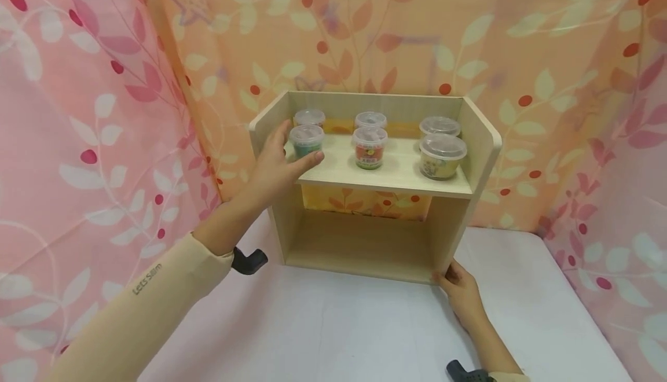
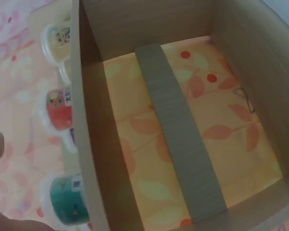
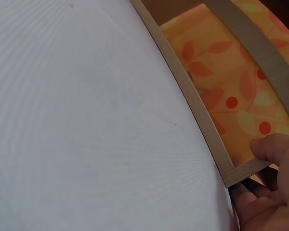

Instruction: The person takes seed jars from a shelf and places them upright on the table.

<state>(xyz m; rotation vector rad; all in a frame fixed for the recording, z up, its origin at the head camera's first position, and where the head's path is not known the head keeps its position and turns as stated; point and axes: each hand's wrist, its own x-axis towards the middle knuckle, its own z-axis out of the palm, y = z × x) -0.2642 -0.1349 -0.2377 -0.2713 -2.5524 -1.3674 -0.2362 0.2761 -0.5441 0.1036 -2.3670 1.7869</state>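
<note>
Your spread, empty left hand (image 1: pixel 278 162) neighboured the round green plastic tub (image 1: pixel 303 150); your right hand (image 1: pixel 465 296), pinching the pale wooden shelf (image 1: pixel 359 246), risked jolting tubs over.

Through my head view I look forward and down onto the whole shelf (image 1: pixel 482 144). My left-wrist view, close and turned sideways, faces its lower bay (image 2: pixel 250 72); both share the cups (image 1: pixel 369 153). My close right-wrist view shares the bottom right front corner (image 3: pixel 231 177) with the head's.
</note>
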